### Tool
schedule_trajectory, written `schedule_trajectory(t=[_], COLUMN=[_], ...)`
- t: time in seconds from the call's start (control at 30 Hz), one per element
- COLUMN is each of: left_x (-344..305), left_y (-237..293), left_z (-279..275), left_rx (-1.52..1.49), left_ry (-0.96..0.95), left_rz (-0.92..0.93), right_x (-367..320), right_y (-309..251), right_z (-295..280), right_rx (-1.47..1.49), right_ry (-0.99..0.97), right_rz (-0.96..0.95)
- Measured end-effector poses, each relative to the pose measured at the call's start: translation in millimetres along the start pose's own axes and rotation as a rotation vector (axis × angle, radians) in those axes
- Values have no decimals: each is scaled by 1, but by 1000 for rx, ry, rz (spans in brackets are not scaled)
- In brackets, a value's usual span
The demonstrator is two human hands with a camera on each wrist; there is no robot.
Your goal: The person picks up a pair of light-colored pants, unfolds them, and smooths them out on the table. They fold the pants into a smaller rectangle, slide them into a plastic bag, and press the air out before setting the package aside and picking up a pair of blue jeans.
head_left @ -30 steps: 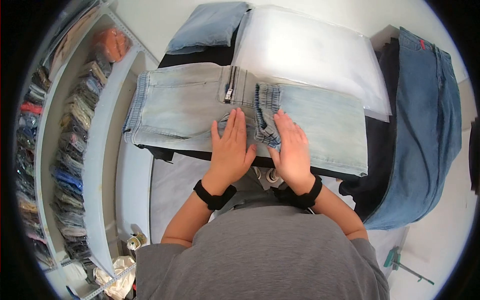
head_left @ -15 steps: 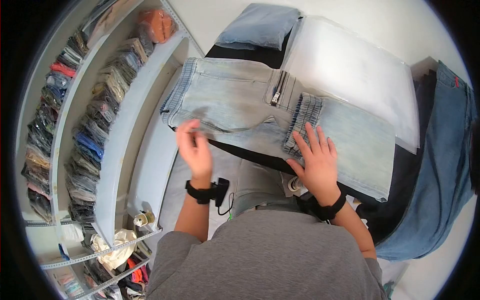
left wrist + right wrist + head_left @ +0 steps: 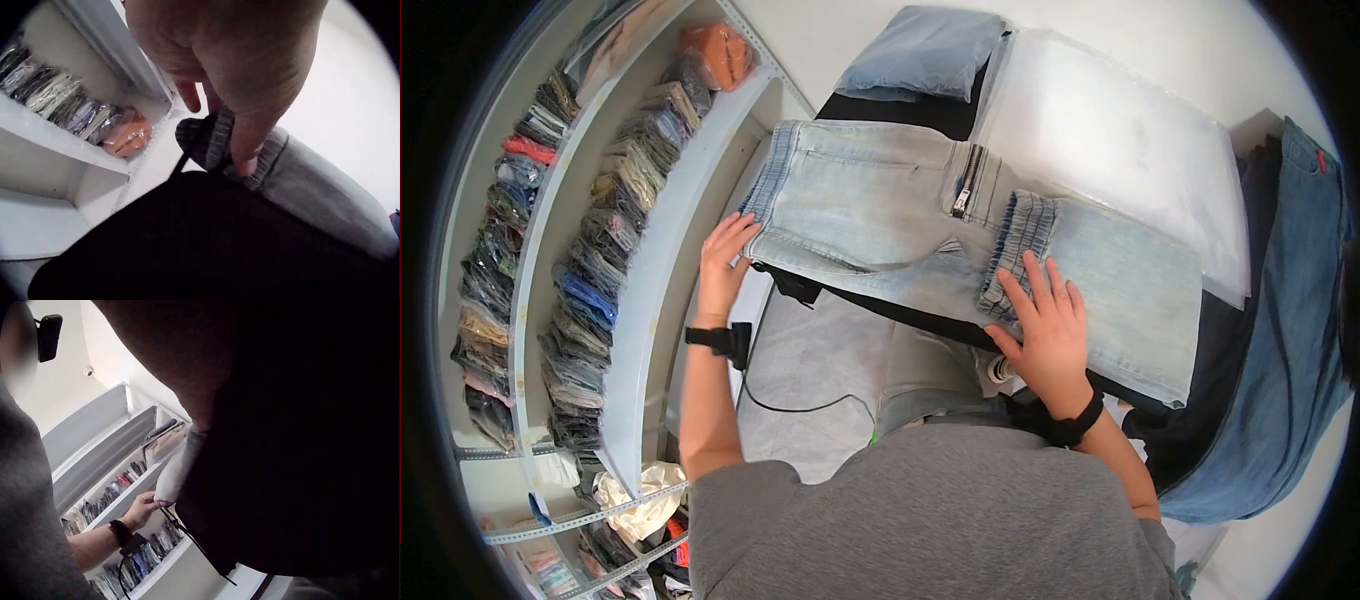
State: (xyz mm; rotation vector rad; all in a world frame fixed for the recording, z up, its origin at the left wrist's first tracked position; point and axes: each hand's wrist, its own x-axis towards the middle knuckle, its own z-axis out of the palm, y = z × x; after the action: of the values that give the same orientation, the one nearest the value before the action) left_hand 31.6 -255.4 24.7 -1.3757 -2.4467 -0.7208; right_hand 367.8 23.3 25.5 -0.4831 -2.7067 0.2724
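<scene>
Light-blue jeans (image 3: pixel 870 190) lie folded across a black-topped table, with a ribbed elastic waistband (image 3: pixel 776 170) at the left end and a zipper (image 3: pixel 968 182) near the middle. A gathered elastic cuff (image 3: pixel 1020 245) sits on the folded leg to the right. At the near corner of the waistband, my left hand (image 3: pixel 722 262) pinches the denim; the left wrist view shows its thumb (image 3: pixel 247 156) on the near side of the ribbed edge. My right hand (image 3: pixel 1048 335) rests with fingers straight and spread on the cuff and the leg beside it.
A stack of clear plastic bags (image 3: pixel 1110 150) lies behind the jeans, beside a bagged denim piece (image 3: pixel 920 50). Darker blue jeans (image 3: pixel 1270 370) hang over the right end. Shelves (image 3: pixel 690 170) with bagged clothes stand on the left. A black cord (image 3: pixel 810 408) trails from my left wrist.
My left hand has left the middle of the jeans, swung left through the air and taken hold of the waistband corner. My right hand stays by the cuff. The head view has shifted.
</scene>
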Motion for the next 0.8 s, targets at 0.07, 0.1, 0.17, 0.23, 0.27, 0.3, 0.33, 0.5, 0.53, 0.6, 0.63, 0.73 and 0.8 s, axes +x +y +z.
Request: schedule_trajectory(t=[0.07,0.1,0.17,0.23,0.27,0.3,0.33,0.5,0.53,0.6,0.63,0.73,0.8], left_x=[14,21,37,55,61,63,65,80,81,81,83,85,86], left_y=[-18,-27,-31,-36,-39,-40,-47,-49,-47,-34,-35,-34,-36], left_z=[-12,-18,-26,-36,-36,-29,-18,24,27,29,30,31,30], left_rx=[-62,-219,-448,-592,-735,-751,-759,-430,-278,-162,-144,-138,-179], left_ry=[-69,-149,-219,-276,-328,-327,-329,-262,-257,-183,-185,-163,-197], left_rz=[40,-27,-155,-232,-317,-372,-370,-367,-403,-391,-398,-383,-417], right_x=[1,1,1,1,1,2,3,4,5,20,29,62,79], right_y=[0,0,0,0,-1,-1,-1,-4,-6,-23,-35,-76,-106], right_z=[1,0,1,1,0,-1,-1,-6,-11,-28,-33,-13,20], right_rx=[3,-3,-10,-12,-18,-19,-21,-34,-33,-37,-37,108,94], right_ry=[-5,-10,-13,-18,-20,-23,-27,-74,-106,-99,-85,-75,-8], right_rz=[3,3,12,14,20,20,18,22,22,11,4,-338,-557])
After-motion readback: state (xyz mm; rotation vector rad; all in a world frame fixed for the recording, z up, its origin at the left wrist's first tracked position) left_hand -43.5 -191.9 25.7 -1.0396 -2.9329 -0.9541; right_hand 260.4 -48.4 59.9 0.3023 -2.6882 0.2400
